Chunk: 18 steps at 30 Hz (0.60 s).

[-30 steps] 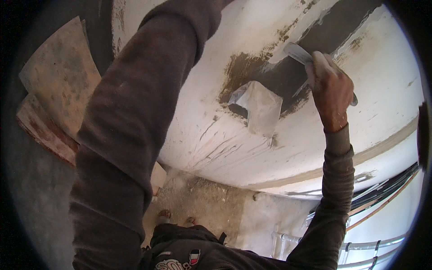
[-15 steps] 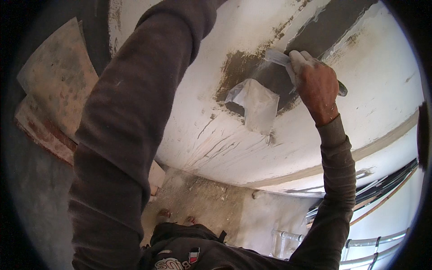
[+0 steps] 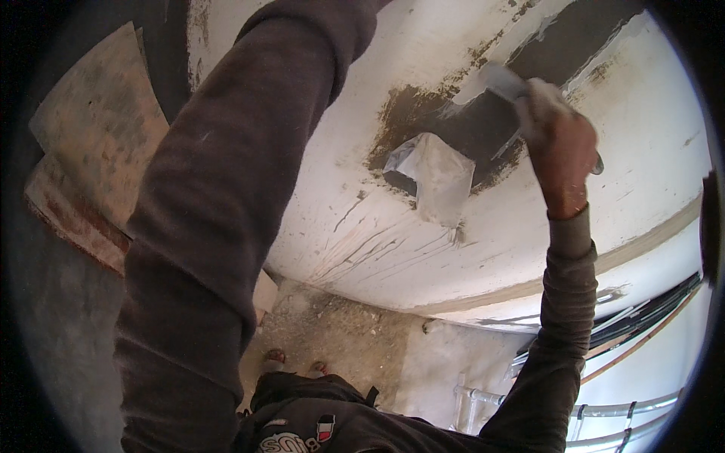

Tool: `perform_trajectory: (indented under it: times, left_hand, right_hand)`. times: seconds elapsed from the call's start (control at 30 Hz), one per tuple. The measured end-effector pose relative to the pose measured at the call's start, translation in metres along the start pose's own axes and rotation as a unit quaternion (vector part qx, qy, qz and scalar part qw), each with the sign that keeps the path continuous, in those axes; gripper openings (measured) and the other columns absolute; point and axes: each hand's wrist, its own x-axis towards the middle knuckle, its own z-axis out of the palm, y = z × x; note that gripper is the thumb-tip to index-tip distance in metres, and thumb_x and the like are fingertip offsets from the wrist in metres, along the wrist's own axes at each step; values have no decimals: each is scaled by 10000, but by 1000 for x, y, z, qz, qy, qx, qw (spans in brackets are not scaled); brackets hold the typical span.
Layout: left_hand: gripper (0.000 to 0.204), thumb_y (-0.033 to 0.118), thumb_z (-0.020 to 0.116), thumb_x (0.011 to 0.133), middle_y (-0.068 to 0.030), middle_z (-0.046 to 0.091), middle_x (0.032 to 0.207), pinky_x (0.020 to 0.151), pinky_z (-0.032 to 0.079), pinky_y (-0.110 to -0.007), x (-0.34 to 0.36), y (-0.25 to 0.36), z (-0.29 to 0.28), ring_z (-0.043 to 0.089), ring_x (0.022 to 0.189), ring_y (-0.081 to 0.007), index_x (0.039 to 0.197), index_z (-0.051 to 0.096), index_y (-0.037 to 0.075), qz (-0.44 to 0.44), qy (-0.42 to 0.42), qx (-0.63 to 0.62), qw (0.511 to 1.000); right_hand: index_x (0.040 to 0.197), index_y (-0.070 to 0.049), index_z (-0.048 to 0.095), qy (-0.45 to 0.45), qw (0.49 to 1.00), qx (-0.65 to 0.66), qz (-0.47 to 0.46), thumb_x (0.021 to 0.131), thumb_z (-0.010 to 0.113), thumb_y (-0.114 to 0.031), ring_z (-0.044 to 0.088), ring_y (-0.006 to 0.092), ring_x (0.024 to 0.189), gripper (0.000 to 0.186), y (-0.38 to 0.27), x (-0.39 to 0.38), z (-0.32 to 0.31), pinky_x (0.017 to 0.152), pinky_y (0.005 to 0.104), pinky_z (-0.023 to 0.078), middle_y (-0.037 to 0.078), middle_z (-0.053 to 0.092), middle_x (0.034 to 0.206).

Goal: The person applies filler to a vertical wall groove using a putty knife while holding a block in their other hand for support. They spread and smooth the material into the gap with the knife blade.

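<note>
1. One tool in play: we have the scraper [image 3: 502, 81] in our right grip [image 3: 560, 143], fingers wrapped round the handle, blade pointing up and left.
2. Left grip: past the top edge of the view, so we can't tell if it's wide, narrow or holding anything. Only the left sleeve [image 3: 219, 181] shows.
3. Scraper position: in front of the dark patch [image 3: 483, 121] on the white wall [image 3: 642, 124], up and right of the plastic sheet [image 3: 445, 177] and apart from it.
4. Blade and hand are a bit blurred; we can't confirm the edge touches the surface.
5. Step in hand, our read: blade work along the patch. White smears [image 3: 470, 89] beside the blade fit smoothing or scraping; we can't call which.
6. Next move, our read: calls for a low blade angle, even wrist pressure and a stroke along the patch, easing off at its borders.
7. Risk, our read: the sheet overlaps the patch's lower end, so a stroke run too low could snag it. We'd keep the blade above it.
</note>
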Motion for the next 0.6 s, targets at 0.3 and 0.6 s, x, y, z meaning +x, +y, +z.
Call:
perform_trajectory:
  times: [0.3,0.6]
  left_hand:
    - [237,272,628,988,-136,640,882,620,550,-425,-1,-2,-2,667,740,-319,975,532,56,16,14,-8,1000]
    - [235,281,619,994,-129,648,898,664,552,-432,0,4,0,671,760,-334,971,540,61,-1,5,3,1000]
  right_hand:
    - [1005,-120,624,12,1000,5,26,944,646,-228,717,316,737,125,0,-3,-6,639,430,584,88,693,900]
    - [1060,-155,651,5,1000,-1,21,965,643,-270,705,320,745,149,4,-5,3,624,434,556,93,695,921]
